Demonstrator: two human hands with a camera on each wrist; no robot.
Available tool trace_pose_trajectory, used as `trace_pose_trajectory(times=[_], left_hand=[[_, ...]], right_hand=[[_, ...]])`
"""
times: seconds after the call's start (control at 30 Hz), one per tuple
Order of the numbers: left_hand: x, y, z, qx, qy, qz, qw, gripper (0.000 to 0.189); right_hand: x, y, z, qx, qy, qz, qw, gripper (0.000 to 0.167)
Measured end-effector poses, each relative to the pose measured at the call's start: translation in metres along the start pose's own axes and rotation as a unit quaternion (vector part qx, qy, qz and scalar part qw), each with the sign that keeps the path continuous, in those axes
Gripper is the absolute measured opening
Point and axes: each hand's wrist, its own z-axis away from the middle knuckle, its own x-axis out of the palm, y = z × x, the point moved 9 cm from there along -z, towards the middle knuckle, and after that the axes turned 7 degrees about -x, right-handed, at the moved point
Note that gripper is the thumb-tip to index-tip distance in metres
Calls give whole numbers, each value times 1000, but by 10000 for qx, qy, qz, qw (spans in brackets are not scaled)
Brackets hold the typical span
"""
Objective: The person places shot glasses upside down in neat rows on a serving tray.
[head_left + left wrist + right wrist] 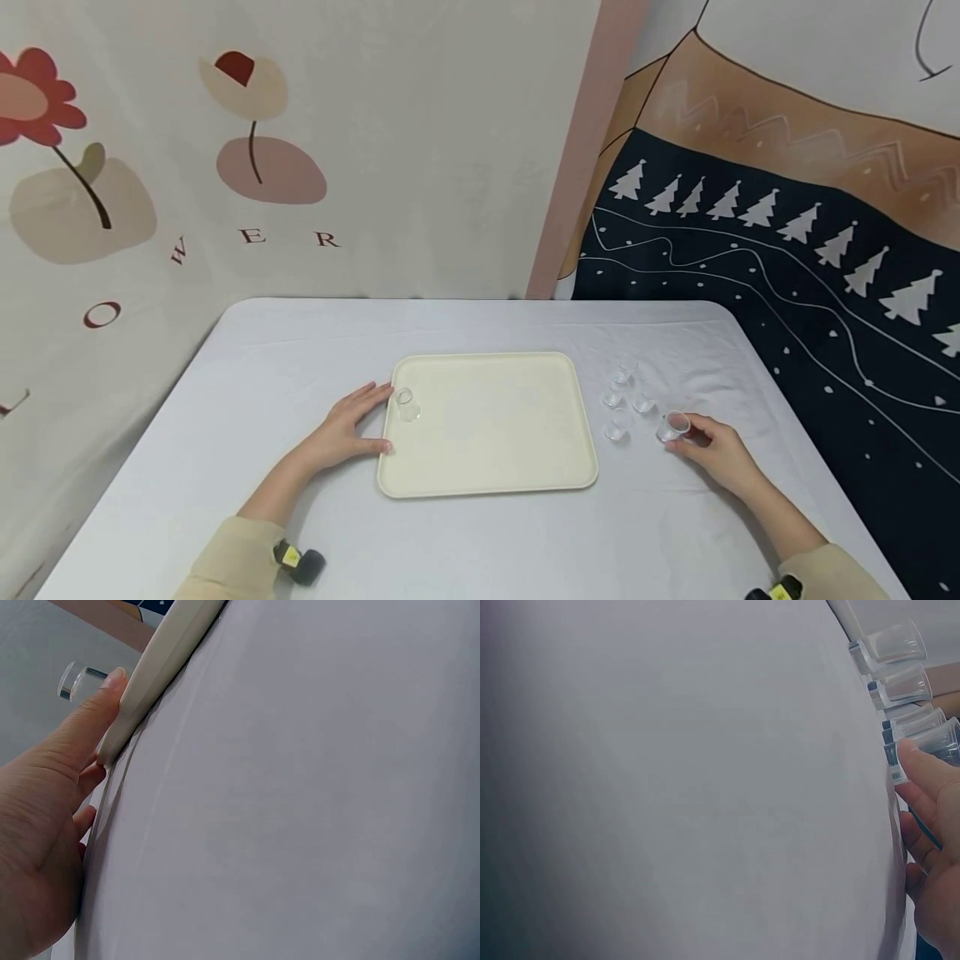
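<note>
Right now a small clear cup is between the thumb and fingers of the right hand, which pinches it by its side, to the right of the cream tray. Whether its base touches the cloth, I cannot tell. Just beside it, on the side toward the tray, four similar clear cups stand in a loose cluster, near the tray's right edge but off it.

Another clear cup sits on the cream tray itself, close to the left rim and toward the far corner. The left hand rests against that same rim, its thumb and fingers spread apart along the edge; the left wrist view shows the thumb lying on the rim.

Beneath everything is a table with a white cloth. Both forearms come out of beige sleeves, each with a dark device at the wrist. Behind, a pale hanging carries flowers and letters, and a dark panel at right shows white trees.
</note>
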Motion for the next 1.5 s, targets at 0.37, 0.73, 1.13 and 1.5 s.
trace_pose_trajectory(times=[0.37,0.73,1.13,1.5], left_hand=[[-1,2,0,84,-4,32,10000,98],[0,2,0,91,-27,41,9999,98],[-1,3,1,49,-24,0,10000,98],[-1,1,1,-70,-25,-2,10000,99]], right_hand=[[-6,-3,2,-81,199,63,9998,31],[-16,-23,-2,191,169,78,9996,27],[-19,-53,-12,-155,398,156,9990,27],[-8,-98,-23,-902,524,-357,9939,33]])
